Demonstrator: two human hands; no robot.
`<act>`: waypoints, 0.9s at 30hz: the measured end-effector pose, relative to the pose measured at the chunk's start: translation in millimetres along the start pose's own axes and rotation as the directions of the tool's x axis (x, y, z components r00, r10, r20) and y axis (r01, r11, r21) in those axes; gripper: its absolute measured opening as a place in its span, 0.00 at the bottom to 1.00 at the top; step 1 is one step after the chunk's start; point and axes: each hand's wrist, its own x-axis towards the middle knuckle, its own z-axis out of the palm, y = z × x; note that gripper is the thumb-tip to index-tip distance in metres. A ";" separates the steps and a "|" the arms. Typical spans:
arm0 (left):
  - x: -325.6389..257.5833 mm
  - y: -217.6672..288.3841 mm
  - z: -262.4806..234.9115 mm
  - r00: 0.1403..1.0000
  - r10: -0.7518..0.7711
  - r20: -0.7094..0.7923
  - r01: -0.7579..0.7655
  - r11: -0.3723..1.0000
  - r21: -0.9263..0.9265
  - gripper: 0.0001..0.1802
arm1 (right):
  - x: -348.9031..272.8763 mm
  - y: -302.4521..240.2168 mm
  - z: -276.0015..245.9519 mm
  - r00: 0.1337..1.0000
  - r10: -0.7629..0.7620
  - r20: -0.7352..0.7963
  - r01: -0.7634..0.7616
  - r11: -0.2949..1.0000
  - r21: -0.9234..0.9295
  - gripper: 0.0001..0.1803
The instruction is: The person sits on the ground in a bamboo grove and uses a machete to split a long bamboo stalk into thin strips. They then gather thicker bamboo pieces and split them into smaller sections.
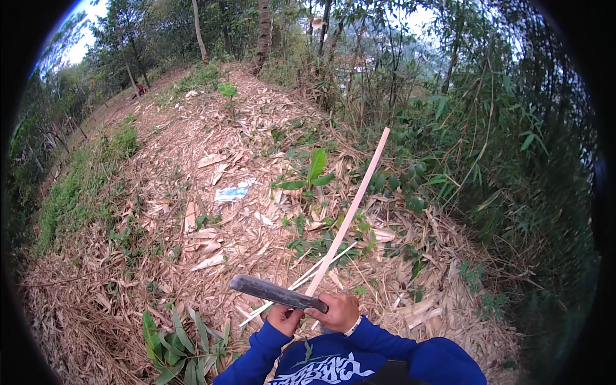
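Right hand wraps around one end of a dark machete; left hand curls beside it, hold unclear; a pale wooden strip slants away beyond.

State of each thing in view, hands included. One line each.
Knife, unsheathed, held crosswise
Right hand, closed on the knife's right end
Left hand, fingers curled below the blade, grip partly hidden
Long flat strip, straight, slanting up, lower end partly hidden
Thin pale strips, lying on the litter
Blue-and-white wrapper, on the ground
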 end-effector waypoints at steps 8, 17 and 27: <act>21.3 -1.8 32.3 0.975 -0.171 0.141 0.201 0.951 -0.233 0.24 | -19.0 10.8 -30.4 0.998 0.017 -0.065 -0.025 0.992 -0.126 0.30; 23.7 19.7 43.5 0.903 -0.281 0.326 0.370 0.893 -0.256 0.24 | -26.5 21.3 -64.9 0.961 0.168 -0.218 -0.211 0.958 -0.193 0.32; 11.7 30.9 39.5 0.895 -0.207 0.396 0.326 0.908 -0.263 0.25 | -32.3 23.0 -83.7 0.951 0.034 -0.307 -0.134 0.941 -0.312 0.34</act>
